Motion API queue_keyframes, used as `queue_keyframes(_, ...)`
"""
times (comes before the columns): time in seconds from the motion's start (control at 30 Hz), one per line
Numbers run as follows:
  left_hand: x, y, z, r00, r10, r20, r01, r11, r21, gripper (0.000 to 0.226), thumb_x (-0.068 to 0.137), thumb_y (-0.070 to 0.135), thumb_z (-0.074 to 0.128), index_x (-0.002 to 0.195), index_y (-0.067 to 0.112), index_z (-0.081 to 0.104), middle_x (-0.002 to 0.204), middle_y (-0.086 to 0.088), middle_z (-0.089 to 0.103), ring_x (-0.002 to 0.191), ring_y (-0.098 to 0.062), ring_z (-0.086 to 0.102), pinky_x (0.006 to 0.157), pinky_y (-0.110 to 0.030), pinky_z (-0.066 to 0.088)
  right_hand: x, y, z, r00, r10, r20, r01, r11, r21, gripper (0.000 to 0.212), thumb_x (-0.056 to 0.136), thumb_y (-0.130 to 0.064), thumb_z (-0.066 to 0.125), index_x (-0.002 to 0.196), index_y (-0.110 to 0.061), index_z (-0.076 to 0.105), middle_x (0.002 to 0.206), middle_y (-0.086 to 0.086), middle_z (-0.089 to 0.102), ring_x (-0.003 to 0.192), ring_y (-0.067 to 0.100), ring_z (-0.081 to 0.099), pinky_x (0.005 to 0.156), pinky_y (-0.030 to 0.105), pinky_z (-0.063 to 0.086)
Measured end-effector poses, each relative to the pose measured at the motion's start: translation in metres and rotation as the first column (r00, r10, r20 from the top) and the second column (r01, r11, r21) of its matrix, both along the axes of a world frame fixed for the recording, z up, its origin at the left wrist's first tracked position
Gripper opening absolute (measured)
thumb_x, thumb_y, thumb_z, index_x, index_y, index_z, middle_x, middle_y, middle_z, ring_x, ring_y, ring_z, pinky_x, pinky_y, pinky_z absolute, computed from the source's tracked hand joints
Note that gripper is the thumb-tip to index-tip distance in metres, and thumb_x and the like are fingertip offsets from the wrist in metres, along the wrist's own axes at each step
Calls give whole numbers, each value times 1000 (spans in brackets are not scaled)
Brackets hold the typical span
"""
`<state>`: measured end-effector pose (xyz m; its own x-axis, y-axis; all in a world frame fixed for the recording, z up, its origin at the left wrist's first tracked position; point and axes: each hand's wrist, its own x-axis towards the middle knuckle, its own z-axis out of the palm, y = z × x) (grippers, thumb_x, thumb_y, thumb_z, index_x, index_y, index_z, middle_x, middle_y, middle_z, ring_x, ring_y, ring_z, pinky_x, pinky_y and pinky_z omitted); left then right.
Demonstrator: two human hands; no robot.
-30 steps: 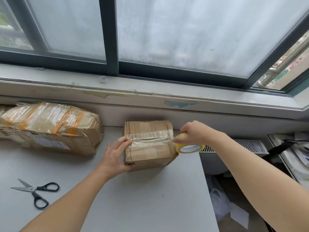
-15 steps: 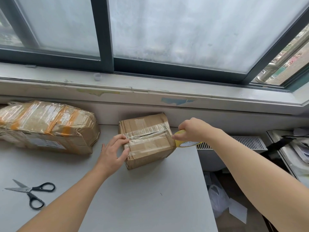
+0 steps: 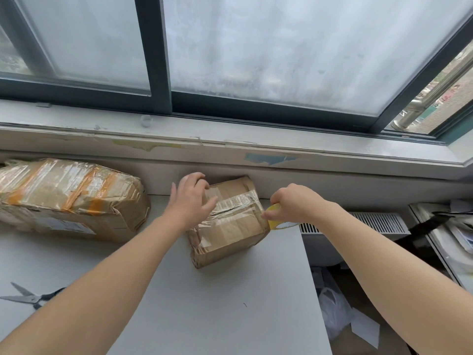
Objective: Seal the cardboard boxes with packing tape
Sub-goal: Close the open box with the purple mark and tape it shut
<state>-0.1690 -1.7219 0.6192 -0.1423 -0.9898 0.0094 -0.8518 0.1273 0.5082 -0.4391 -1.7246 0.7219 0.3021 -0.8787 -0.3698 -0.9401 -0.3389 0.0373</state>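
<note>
My left hand (image 3: pixel 190 201) reaches forward onto the box (image 3: pixel 230 229), fingers bent over its far left corner. My right hand (image 3: pixel 294 206) pinches the yellow tape roll (image 3: pixel 275 219) against the box's right side. The creased cardboard box sits at the back of the table (image 3: pixel 217 308), close to its right edge, with smooth grey tabletop in front. A bigger tape-wrapped parcel (image 3: pixel 69 198) lies back left, and scissors (image 3: pixel 28 298) lie near the left edge.

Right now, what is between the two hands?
Head view: the small cardboard box sits between the left hand and the right hand, which grips the tape roll.
</note>
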Motion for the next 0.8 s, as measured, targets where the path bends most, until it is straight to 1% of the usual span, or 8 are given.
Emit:
queue_keyframes(0.07,-18,-27,6,992,-64,106,54,994,96,56,101,54,47,141,15,48,155,-3,37,147,-24,29,123,-59,17,-2,0,1,1000,8,2,-8,1000,-7,54,90,-65,59,63,-19,48,59,0,50,57,19,49,50,31,34)
queue_keyframes(0.17,-41,-48,-5,958,-162,239,109,969,221,78,97,72,36,151,16,37,157,-7,39,144,-29,37,116,-55,30,-3,-2,5,999,34,8,-34,999,-22,55,90,-65,57,63,-18,48,59,1,51,62,23,53,51,32,35)
queue_keyframes(0.3,-43,-43,-23,906,-152,396,118,987,109,84,93,80,23,145,17,41,146,-7,50,133,-27,47,104,-50,34,-2,-8,18,997,59,42,-58,998,-38,51,90,-61,58,69,-15,56,65,5,58,70,26,59,57,34,42)
queue_keyframes(0.37,-41,-40,-26,898,-138,418,134,990,39,83,93,80,22,142,17,43,141,-7,53,129,-26,50,100,-48,35,-3,-14,25,995,74,74,-72,997,-21,51,89,-62,59,70,-15,58,66,6,60,66,23,57,57,34,43)
queue_keyframes(0.47,-41,-41,-25,894,-146,424,145,989,34,82,93,79,24,142,17,43,139,-5,55,127,-26,52,99,-46,35,-4,-21,28,991,87,102,-87,996,-3,52,88,-63,61,70,-14,59,65,7,59,62,22,51,55,33,41)
queue_keyframes(0.57,-40,-40,-26,899,-150,411,149,988,34,82,92,79,25,144,18,42,139,-4,55,128,-24,51,101,-46,35,-5,-27,20,992,112,54,-112,994,7,53,88,-63,60,72,-13,60,67,8,60,65,24,54,56,34,42)
queue_keyframes(0.67,-39,-42,-29,908,-154,389,156,987,27,80,92,79,26,143,19,43,137,-2,56,128,-23,51,104,-45,34,-12,-32,1,996,63,55,-66,996,57,56,87,-63,61,67,-12,50,62,5,50,62,24,48,54,34,37)
queue_keyframes(0.8,-38,-40,-28,912,-161,377,166,986,17,78,93,78,28,144,20,43,137,-1,56,127,-23,52,105,-44,34,-20,-40,-23,997,4,81,-13,993,114,57,86,-66,62,68,-12,56,62,5,52,63,24,50,56,33,40)
